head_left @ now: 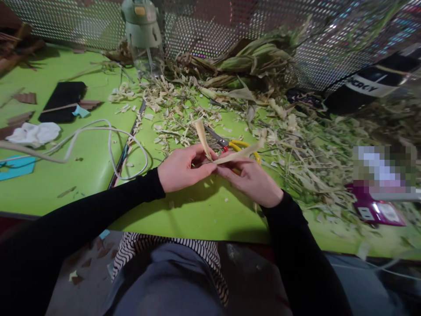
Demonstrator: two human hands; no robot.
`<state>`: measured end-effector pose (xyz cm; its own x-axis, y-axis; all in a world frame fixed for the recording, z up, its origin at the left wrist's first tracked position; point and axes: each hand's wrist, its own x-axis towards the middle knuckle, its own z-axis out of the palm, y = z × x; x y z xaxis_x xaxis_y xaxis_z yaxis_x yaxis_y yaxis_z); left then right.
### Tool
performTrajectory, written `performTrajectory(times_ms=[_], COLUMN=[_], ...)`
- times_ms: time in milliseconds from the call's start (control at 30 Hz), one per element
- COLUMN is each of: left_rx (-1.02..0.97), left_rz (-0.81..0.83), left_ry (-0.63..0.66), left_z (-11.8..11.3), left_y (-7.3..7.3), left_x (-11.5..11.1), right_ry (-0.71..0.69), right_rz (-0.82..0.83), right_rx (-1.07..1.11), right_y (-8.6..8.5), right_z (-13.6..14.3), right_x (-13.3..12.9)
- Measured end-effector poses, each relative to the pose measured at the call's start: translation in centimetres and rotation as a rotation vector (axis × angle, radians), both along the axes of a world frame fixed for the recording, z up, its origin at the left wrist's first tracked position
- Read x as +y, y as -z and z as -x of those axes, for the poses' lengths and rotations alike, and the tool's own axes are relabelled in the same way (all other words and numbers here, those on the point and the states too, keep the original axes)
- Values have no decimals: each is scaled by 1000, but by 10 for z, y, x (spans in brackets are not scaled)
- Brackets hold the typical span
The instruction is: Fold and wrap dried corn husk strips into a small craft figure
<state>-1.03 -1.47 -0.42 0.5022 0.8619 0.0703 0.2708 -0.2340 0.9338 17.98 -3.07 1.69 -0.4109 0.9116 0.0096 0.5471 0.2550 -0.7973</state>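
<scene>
A green table top [82, 175] is shown, backed by a perforated metal screen [197, 26]. A green-lidded clear water bottle [144, 37] is stood at the far edge. A pile of corn husks and stalks [259, 61] is heaped against the screen, and cut husk scraps [167, 109] are scattered across the middle. Yellow-handled scissors [230, 144] are laid among the scraps. To the left, a black phone [62, 101], a crumpled white cloth [34, 133], a white cable [108, 145] in a loop and a blue paper piece [15, 169] are seen. A purple packet [378, 210] is placed at the right.
</scene>
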Motion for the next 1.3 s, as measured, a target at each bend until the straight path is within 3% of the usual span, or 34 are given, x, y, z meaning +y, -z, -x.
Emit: performTrajectory(times_ms=[100, 300, 500, 633, 800, 967, 1033, 1167, 1233, 1300], left_rx=[36, 3, -94, -251, -478, -585, -597, -555, -503, -448], left_rz=[-17, 18, 128, 412, 710, 845, 868, 853, 821, 781], left_ry=[-32, -39, -2, -2, -39, -44, -36, -18, 15, 65], left_z=[-1, -5, -7, -9, -10, -10, -9, -11, -12, -12], left_y=[-2, -2, -2, -11, -15, -15, -16, -13, -11, -8], left_x=[0, -4, -6, -6, -4, -4, -5, -6, -7, -8], right_ry=[113, 232, 349, 312, 261, -33, -17, 299, 279, 153], right_rz=[-122, -195, -102, 38, 45, 202, 119, -263, -347, -319], right_rx=[41, 154, 228, 236, 181, 189, 178, 158, 105, 30], right_y=[0, -1, 4, 6, 2, 4, 5, 5, 3, 1], right_z=[1, 7, 8, 3, -5, -8, -8, -8, -7, -5], right_x=[-2, -9, -7, 1, 6, 9, 9, 6, 5, 4])
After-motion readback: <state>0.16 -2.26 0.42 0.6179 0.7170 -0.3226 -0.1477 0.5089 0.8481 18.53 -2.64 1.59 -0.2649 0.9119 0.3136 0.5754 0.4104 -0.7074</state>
